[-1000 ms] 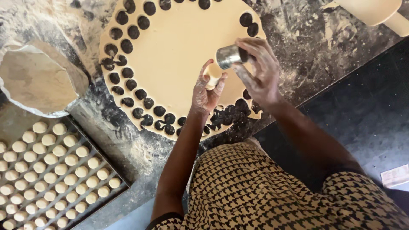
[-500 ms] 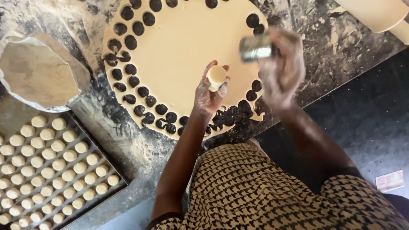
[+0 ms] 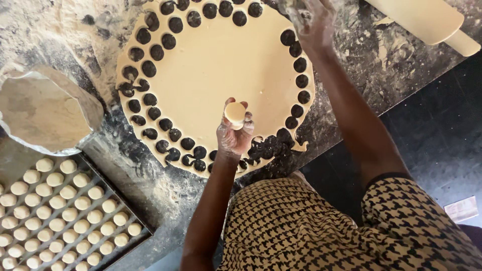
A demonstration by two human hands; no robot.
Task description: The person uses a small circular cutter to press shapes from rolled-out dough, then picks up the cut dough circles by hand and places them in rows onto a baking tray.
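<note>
A large rolled sheet of pale dough [image 3: 211, 70] lies on the floured dark counter, with several round holes cut along its rim. My left hand [image 3: 233, 134] is raised over the sheet's near edge and holds a small dough round [image 3: 234, 112] in its fingertips. My right hand [image 3: 314, 22] is at the sheet's far right rim, blurred, gripping a round metal cutter [image 3: 292, 9] that is partly cut off by the frame's top.
A dark tray [image 3: 131, 207] with several rows of dough rounds sits at the lower left. A foil-lined bowl of flour [image 3: 45, 108] stands left of the sheet. A wooden rolling pin [image 3: 427, 20] lies at the top right. The counter's edge runs diagonally by my patterned garment.
My right hand has carried the cutter up and away from the near rim to the far right rim. My left hand has lifted the cut dough round off the sheet.
</note>
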